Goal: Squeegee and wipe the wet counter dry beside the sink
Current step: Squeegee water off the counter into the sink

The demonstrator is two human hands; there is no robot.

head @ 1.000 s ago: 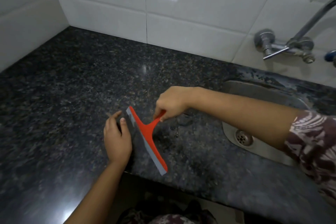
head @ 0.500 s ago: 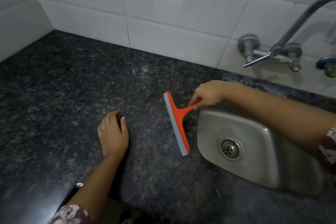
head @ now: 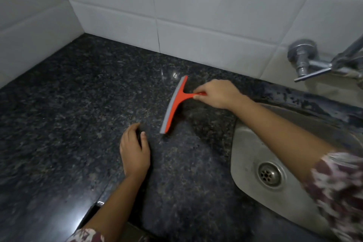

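A red squeegee [head: 175,104] with a grey rubber blade rests its blade on the dark speckled granite counter [head: 78,124], left of the steel sink [head: 247,155]. My right hand [head: 218,94] grips its short handle from the right, close to the back wall. My left hand [head: 134,151] lies palm down on the counter just below and left of the blade's near end, fingers slightly curled, holding nothing. No cloth is in view.
White tiled walls [head: 216,25] close the counter at the back and left. A chrome tap [head: 314,63] sticks out of the wall above the sink, whose drain [head: 269,174] is at the lower right. The counter's front edge runs along the bottom.
My right hand pulled the squeegee right to the sink's rim, then carried it back left and farther toward the wall. My left hand stayed flat on the counter.
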